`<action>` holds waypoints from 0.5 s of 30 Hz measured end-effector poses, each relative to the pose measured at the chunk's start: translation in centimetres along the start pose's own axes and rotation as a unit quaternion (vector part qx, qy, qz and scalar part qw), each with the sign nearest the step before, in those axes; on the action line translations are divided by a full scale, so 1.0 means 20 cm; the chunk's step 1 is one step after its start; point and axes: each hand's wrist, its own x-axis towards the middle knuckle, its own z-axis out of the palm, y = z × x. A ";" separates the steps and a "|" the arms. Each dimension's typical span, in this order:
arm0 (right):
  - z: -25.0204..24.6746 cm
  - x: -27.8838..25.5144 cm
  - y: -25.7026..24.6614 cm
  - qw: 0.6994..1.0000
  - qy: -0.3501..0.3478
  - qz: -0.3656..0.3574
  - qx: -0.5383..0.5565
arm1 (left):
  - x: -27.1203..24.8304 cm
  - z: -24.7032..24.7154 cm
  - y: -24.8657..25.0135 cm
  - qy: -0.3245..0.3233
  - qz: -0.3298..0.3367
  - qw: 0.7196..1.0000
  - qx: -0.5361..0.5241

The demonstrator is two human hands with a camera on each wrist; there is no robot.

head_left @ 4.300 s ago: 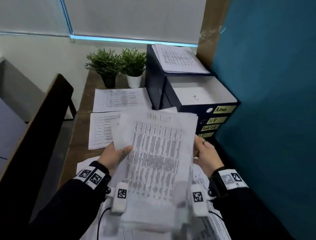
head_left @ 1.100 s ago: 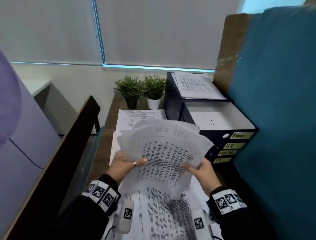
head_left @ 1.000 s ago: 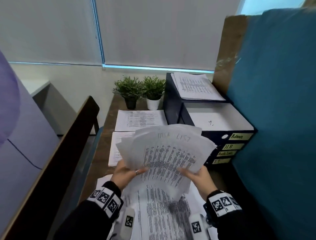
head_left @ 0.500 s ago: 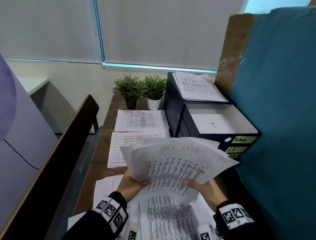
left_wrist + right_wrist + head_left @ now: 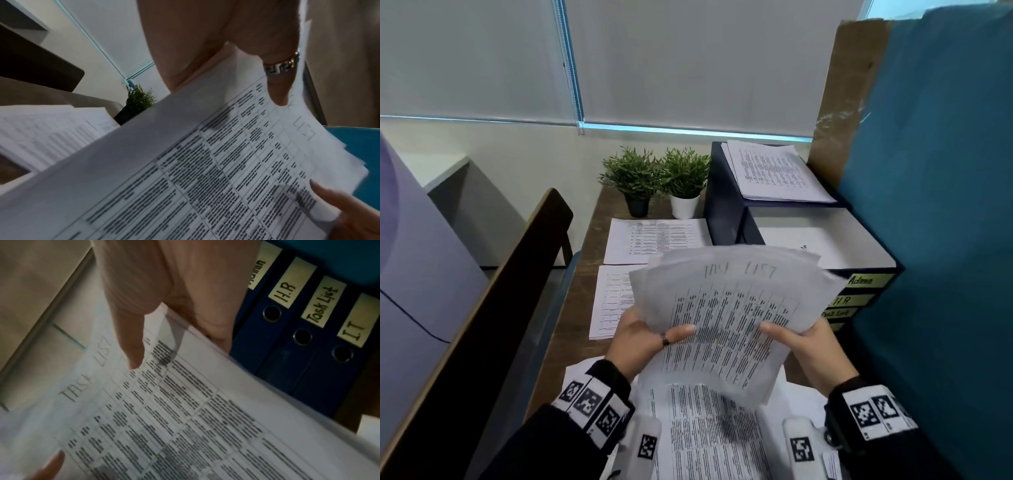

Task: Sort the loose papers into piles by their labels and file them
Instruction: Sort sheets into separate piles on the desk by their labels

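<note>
Both hands hold a fanned stack of printed sheets (image 5: 726, 308) above the desk; the top sheet is hand-marked "TASK LIST" (image 5: 82, 386). My left hand (image 5: 643, 339) grips the stack's lower left, its ringed thumb (image 5: 277, 87) on top and its fingers hidden behind. My right hand (image 5: 801, 342) grips the lower right, thumb (image 5: 131, 345) pressed on the page. Right of the stack lie dark blue binders (image 5: 859, 298) with yellow spine labels Admin, H.R, Task List (image 5: 322, 303) and IT.
Two paper piles (image 5: 657, 240) (image 5: 609, 301) lie on the wooden desk, another (image 5: 774, 174) on a dark box behind the binders. Loose sheets (image 5: 709, 438) lie under my wrists. Two potted plants (image 5: 661, 181) stand at the back. A teal partition (image 5: 935, 205) walls the right side.
The sheets have spread into a wider fan. In the last half second the stack has drawn back left and up, so more of the binder labels show. Both hands keep their grip.
</note>
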 end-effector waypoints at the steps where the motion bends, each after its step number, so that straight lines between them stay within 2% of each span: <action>1: -0.01 0.00 0.00 1.000 0.005 0.002 0.005 | 0.01 0.00 0.02 0.006 0.008 1.000 0.001; 5: -0.02 0.01 -0.06 1.000 0.001 0.005 0.022 | 0.04 0.01 0.08 0.019 0.020 1.000 -0.005; 10: -0.01 0.01 -0.14 0.998 -0.040 -0.040 0.031 | 0.03 0.03 0.17 -0.038 0.044 0.998 -0.011; 15: -0.05 -0.03 -0.06 0.996 -0.078 0.029 -0.023 | 0.06 0.00 0.09 -0.111 0.008 0.988 0.103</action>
